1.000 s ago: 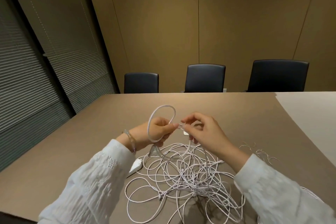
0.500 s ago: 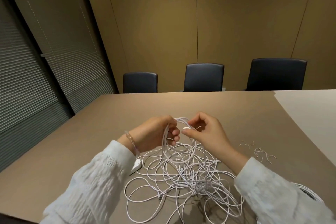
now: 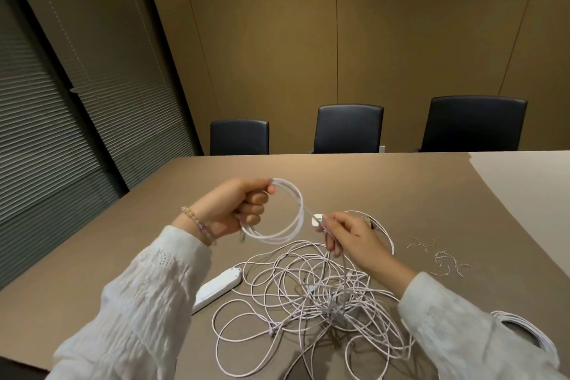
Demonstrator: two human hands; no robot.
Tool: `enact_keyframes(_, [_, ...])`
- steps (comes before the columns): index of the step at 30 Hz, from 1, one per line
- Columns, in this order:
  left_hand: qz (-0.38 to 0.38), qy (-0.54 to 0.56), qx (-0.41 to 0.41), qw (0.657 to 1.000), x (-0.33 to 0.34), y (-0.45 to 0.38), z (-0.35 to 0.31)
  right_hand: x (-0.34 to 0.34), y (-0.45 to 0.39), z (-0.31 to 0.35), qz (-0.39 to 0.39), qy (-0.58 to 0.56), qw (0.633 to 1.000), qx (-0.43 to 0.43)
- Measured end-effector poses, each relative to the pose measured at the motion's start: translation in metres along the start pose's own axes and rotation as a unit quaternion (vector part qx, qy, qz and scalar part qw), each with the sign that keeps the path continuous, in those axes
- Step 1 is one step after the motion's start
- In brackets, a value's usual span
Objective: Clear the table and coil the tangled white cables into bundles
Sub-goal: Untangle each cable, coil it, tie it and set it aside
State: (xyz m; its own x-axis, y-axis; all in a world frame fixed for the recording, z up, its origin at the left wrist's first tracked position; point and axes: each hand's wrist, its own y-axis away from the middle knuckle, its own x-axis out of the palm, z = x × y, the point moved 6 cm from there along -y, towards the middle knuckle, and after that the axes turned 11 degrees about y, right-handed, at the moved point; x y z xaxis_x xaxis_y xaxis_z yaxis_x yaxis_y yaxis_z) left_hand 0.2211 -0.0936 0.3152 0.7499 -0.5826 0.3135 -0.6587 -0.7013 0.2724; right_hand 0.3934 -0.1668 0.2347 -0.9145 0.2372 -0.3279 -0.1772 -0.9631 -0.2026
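Observation:
A heap of tangled white cables (image 3: pixel 311 296) lies on the brown table (image 3: pixel 354 182) in front of me. My left hand (image 3: pixel 237 210) grips a small coil of white cable (image 3: pixel 293 216) raised above the table, its loops hanging to the right of the fist. My right hand (image 3: pixel 348 237) pinches the strand that runs from that coil down into the heap. A small white plug (image 3: pixel 317 220) shows just left of my right fingertips.
A white power strip (image 3: pixel 216 288) lies left of the heap, partly under my left sleeve. Several wire twist ties (image 3: pixel 438 259) lie scattered at the right. A coiled white bundle (image 3: pixel 524 333) sits by my right sleeve. Three black chairs (image 3: pixel 350 128) stand at the far edge.
My hands have moved apart: the left one has lifted and swung the coil up and left, now showing a wider loop, while the right has slid down the strand toward the heap.

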Motion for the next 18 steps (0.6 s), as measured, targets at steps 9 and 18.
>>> enact_keyframes(9, [-0.063, 0.105, 0.177, 0.977, -0.049, 0.022, -0.07, 0.048, 0.013, -0.082, 0.161, 0.1, 0.979, 0.07])
enact_keyframes(18, [-0.138, 0.067, 0.272, 0.95, -0.075, 0.034, -0.099, 0.028, 0.0, -0.097, 0.097, 0.304, 0.945, 0.067])
